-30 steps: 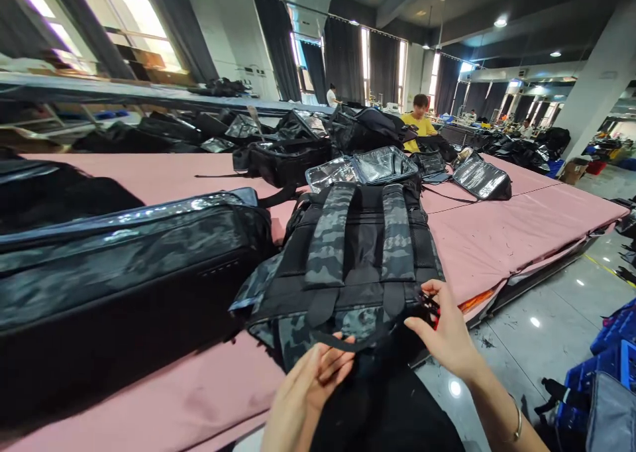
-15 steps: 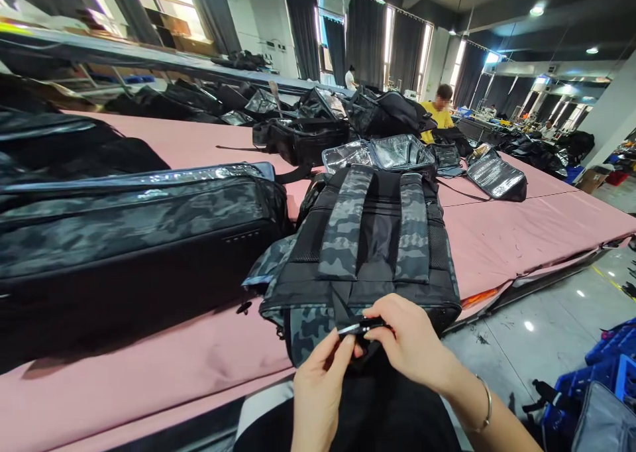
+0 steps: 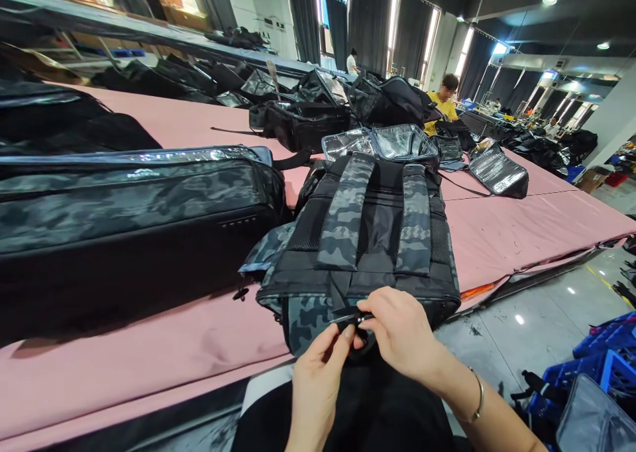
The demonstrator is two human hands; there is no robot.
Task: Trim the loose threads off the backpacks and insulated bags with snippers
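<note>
A camouflage-and-black backpack (image 3: 380, 230) lies in front of me with its two shoulder straps facing up. At its near end, my left hand (image 3: 320, 366) is closed, pinching a black webbing strap (image 3: 338, 291) between thumb and fingers. My right hand (image 3: 400, 329) is closed around small thread snips (image 3: 345, 317), their thin blades pointing left just above my left fingertips. The blades look parted, close to the webbing. My fingers hide the strap's end and most of the snips' handle.
A large camouflage bag (image 3: 129, 220) stands at the left on the pink tabletop (image 3: 521, 233). Behind the backpack lie open silver-lined bags (image 3: 405, 144) and more black bags. A person in yellow (image 3: 444, 101) is farther back. Blue crates (image 3: 571, 372) stand on the floor at right.
The snips have turned slightly, and their blades now show apart over the left fingertips. Both hands keep their grips. The whole view has shifted a little.
</note>
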